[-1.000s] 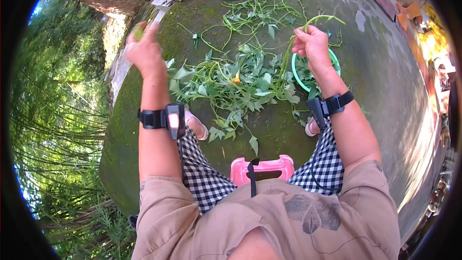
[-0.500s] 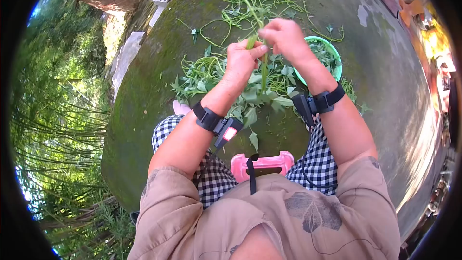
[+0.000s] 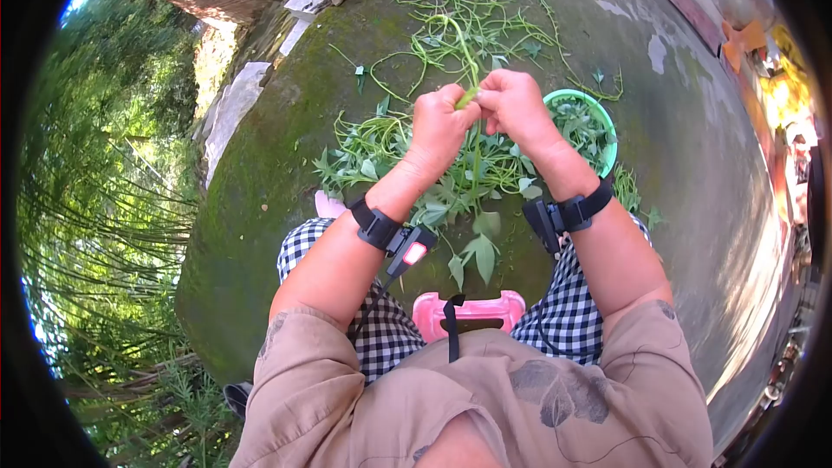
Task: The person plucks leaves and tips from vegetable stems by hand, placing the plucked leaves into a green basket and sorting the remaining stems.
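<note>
My left hand [image 3: 438, 128] is closed around green leafy vine stems [image 3: 469, 98], whose ends poke out past the thumb. Pressed close beside it, my right hand [image 3: 518, 111] pinches the same vine between thumb and fingers. One stem rises above both hands, and leaves [image 3: 481, 253] dangle below them toward my knees. Under the hands spreads a heap of leafy vines [image 3: 368, 147]. By my right wrist is a green-rimmed basin [image 3: 613, 140] with picked leaves [image 3: 579, 121] in it. Farther off, a tangle of bare stems [image 3: 446, 39] lies on the ground.
Mossy concrete [image 3: 260, 234] surrounds the heap. Stone blocks [image 3: 234, 104] line the left edge, with greenery [image 3: 113, 234] beyond. A pink plastic piece [image 3: 472, 305] shows between my checked trouser legs [image 3: 563, 321]. Dark straps with small devices [image 3: 407, 247] circle both wrists.
My right hand has come down slightly and now meets the left at the stem. The left hand has shifted a little lower and right. The camera view has tilted slightly.
</note>
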Demonstrator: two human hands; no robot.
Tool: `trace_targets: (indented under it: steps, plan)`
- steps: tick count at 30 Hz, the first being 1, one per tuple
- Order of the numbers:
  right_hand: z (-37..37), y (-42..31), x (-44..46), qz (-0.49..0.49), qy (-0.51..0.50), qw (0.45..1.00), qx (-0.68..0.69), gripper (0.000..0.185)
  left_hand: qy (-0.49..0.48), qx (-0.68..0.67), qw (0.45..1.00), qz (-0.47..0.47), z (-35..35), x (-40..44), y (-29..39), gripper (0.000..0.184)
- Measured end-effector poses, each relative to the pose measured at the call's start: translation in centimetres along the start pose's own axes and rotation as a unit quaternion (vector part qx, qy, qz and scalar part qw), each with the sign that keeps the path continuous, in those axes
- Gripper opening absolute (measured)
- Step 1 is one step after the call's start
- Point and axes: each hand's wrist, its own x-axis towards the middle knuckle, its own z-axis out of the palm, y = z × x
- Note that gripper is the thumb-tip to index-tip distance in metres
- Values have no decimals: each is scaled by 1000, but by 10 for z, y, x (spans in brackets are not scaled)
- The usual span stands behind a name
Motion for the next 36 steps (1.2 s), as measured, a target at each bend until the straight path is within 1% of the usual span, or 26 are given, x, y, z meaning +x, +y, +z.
trace_targets:
  steps: [1,2,4,5,6,9,12,15,17,18,21,22,24,25,27,28,30,33,36]
  plan:
    - [2,-2,-1,-13,8,1000,3,16,16,68,996,48,-1,1,0,11]
    - [5,-2,-2,-24,15,1000,7,16,27,65,996,50,0,1,-1,15]
    - [11,-4,-5,-43,31,998,28,16,48,-88,995,-29,2,2,3,17]
    - [13,-4,-7,-47,33,998,34,16,56,-165,982,-68,2,2,4,18]
    - [16,-3,-8,-51,35,997,41,16,58,-210,971,-96,-2,1,7,19]
    - [19,-1,-8,-55,41,996,58,16,65,-309,933,-170,1,0,3,17]
    - [17,2,-8,-57,35,995,71,15,52,-342,920,-184,1,-1,5,15]
    - [9,0,-6,-65,38,996,50,15,17,-297,934,-197,-4,-2,15,16]
    - [3,1,-4,-70,39,996,40,15,14,-149,985,-92,1,0,-1,19]
    - [2,3,-4,-71,35,996,44,16,13,-72,997,-38,1,1,-1,20]
    - [6,0,-6,-53,21,996,65,16,57,81,993,69,1,0,0,22]
    - [8,-3,-7,-43,16,996,74,16,58,80,993,60,-1,0,1,22]
    - [11,-3,-8,-53,13,997,61,17,59,77,994,43,-1,1,2,21]
    - [12,-3,-8,-58,12,997,55,17,68,-12,998,-1,1,1,2,20]
    - [13,0,-8,-63,21,995,70,18,81,-189,975,-87,6,1,3,19]
    - [14,1,-8,-65,27,994,77,18,72,-257,954,-138,6,2,2,18]
    - [13,-3,-11,-45,28,993,102,18,51,-388,889,-238,4,5,1,15]
    - [12,-1,-12,-40,20,993,111,16,51,-426,849,-310,4,4,3,12]
    - [15,2,-14,-41,7,991,130,15,30,-468,816,-337,0,5,4,10]
